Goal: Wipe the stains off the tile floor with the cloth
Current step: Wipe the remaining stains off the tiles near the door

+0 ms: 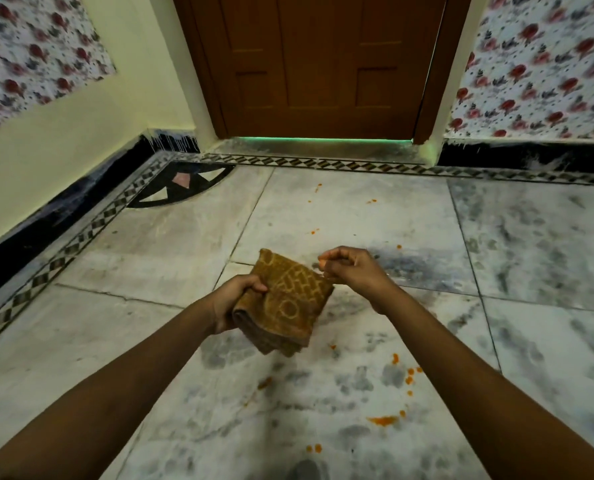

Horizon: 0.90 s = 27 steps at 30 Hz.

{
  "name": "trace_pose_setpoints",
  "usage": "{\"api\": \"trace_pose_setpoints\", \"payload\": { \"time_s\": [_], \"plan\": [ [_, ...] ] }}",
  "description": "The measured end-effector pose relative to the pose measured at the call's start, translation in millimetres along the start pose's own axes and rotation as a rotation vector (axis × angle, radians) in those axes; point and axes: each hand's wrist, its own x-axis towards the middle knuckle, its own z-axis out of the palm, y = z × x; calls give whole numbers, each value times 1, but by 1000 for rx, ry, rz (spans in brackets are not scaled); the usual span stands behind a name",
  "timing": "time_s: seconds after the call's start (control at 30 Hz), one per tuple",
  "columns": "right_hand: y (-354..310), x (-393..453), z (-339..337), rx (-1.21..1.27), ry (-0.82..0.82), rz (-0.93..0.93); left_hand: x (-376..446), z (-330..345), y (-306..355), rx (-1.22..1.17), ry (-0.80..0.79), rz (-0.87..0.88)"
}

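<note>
Above the floor, head view: cloth, brown terry, folded thick, held up clear of the tiles. Left hand curled round its near-left fold; right hand pinches the right edge. Judged light, soft, limp, non-slip; best gripped bunched at the fold. Orange stains scattered near and toward the door.

Brown wooden door, floral-papered yellowish walls, seemingly marble floor.
</note>
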Motion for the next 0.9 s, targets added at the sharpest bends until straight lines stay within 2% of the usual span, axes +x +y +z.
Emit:
{"api": "trace_pose_setpoints", "payload": {
  "time_s": [0.13,0.27,0.3,0.4,0.47,0.57,0.7,0.73,0.83,0.9],
  "plan": [
    [25,27,-16,-137,108,38,22,-35,5,23,191,-4],
    [68,56,-12,-348,189,104,67,-60,25,222,481,102],
    [78,58,-11,-414,189,97,80,-67,33,299,556,134],
    [103,76,-10,-613,174,73,123,-86,53,733,785,162],
    [116,91,-8,-716,179,54,152,-90,56,907,858,206],
    [134,116,-4,-815,200,12,194,-82,46,1085,868,249],
    [160,147,1,-924,204,-12,232,-79,-6,1492,648,356],
    [164,151,3,-937,229,-14,235,-81,-11,1556,638,379],
    [178,155,6,-965,308,9,247,-92,-13,1494,677,488],
    [185,160,5,-1022,357,23,262,-99,-8,1467,645,485]
  ]
}}
